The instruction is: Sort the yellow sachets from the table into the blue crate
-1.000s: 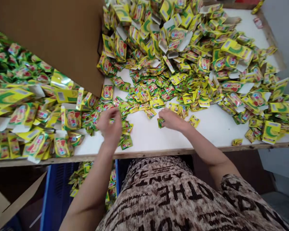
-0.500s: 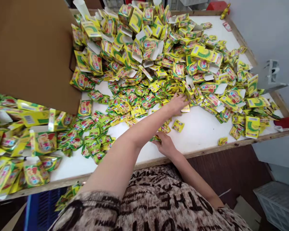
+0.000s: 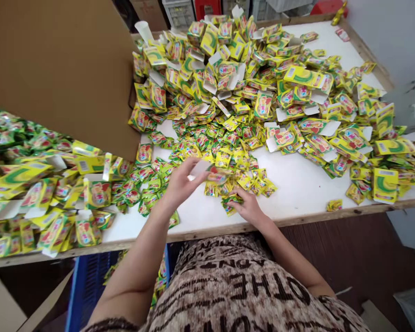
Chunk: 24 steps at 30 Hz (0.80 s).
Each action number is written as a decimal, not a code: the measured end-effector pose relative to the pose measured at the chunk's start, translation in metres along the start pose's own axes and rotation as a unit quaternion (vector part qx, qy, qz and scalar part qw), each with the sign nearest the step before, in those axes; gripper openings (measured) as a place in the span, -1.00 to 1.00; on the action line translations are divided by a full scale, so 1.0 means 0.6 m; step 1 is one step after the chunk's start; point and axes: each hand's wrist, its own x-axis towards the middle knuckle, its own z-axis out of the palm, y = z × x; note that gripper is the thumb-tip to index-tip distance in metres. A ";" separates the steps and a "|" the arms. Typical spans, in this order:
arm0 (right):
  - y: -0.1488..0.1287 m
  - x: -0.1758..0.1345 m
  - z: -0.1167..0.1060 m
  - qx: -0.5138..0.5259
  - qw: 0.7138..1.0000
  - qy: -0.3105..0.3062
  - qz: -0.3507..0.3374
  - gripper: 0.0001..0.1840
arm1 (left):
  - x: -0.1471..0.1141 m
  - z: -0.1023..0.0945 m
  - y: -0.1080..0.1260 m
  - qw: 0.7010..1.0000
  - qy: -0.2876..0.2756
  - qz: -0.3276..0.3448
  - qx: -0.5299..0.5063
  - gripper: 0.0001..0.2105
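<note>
My left hand [image 3: 180,185] is closed on a small yellow-green box [image 3: 217,176] with a raised white flap, smeared by motion, held over the table. Just right of it, my right hand [image 3: 249,207] has its fingers closed around several small green-and-yellow sachets [image 3: 229,204] low over the white tabletop [image 3: 290,184]. Loose yellow sachets [image 3: 259,182] lie spread between and beyond both hands. To the left of my left hand is a cluster of green sachets [image 3: 152,189].
A large heap of small open boxes [image 3: 263,103] covers the table's back. More boxes [image 3: 97,191] lie at the left, below a big brown cardboard carton [image 3: 65,69]. A wooden edge [image 3: 297,219] borders the table. Below stands a blue crate [image 3: 86,281] with sachets.
My left hand has drawn back from the heap towards the left and now holds a box. The yellow sachets there are spread closer to me. My right hand stays low with its sachets.
</note>
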 end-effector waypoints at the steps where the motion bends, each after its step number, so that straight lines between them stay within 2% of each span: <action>1: -0.002 0.003 -0.001 0.009 1.000 0.013 0.006 -0.76 | -0.020 -0.029 -0.009 0.999 -0.013 -0.043 -0.004 -0.65; 3: -0.013 0.013 -0.001 0.027 0.998 0.056 0.015 -0.77 | -0.055 -0.065 -0.025 0.992 -0.071 -0.099 -0.013 -0.62; 5: -0.035 0.027 0.003 0.052 0.993 0.103 0.015 -0.77 | -0.079 -0.066 -0.038 0.985 -0.115 -0.122 -0.038 -0.60; 7: -0.063 0.042 0.013 0.081 0.988 0.132 -0.002 -0.75 | -0.095 -0.036 -0.046 0.981 -0.114 -0.128 -0.090 -0.51; 10: -0.100 0.060 0.035 0.078 0.988 0.127 -0.042 -0.73 | -0.115 0.029 -0.055 0.965 -0.066 -0.149 -0.204 -0.31; 12: -0.111 0.064 0.049 0.030 0.993 0.099 -0.055 -0.76 | -0.131 0.063 -0.059 0.942 -0.033 -0.184 -0.280 -0.27; 14: -0.111 0.062 0.057 -0.027 0.996 0.059 -0.067 -0.80 | -0.149 0.082 -0.062 0.912 -0.003 -0.222 -0.345 -0.32; 19: -0.118 0.061 0.053 -0.148 0.982 -0.054 -0.109 -0.86 | -0.179 0.089 -0.065 0.861 0.062 -0.256 -0.435 -0.43; 21: -0.135 0.071 0.047 -0.205 0.967 -0.109 -0.105 -0.89 | -0.184 0.089 -0.061 0.859 0.065 -0.242 -0.447 -0.44; 24: -0.165 0.091 0.038 -0.250 0.937 -0.213 -0.119 -0.91 | -0.187 0.089 -0.052 0.880 0.052 -0.220 -0.417 -0.40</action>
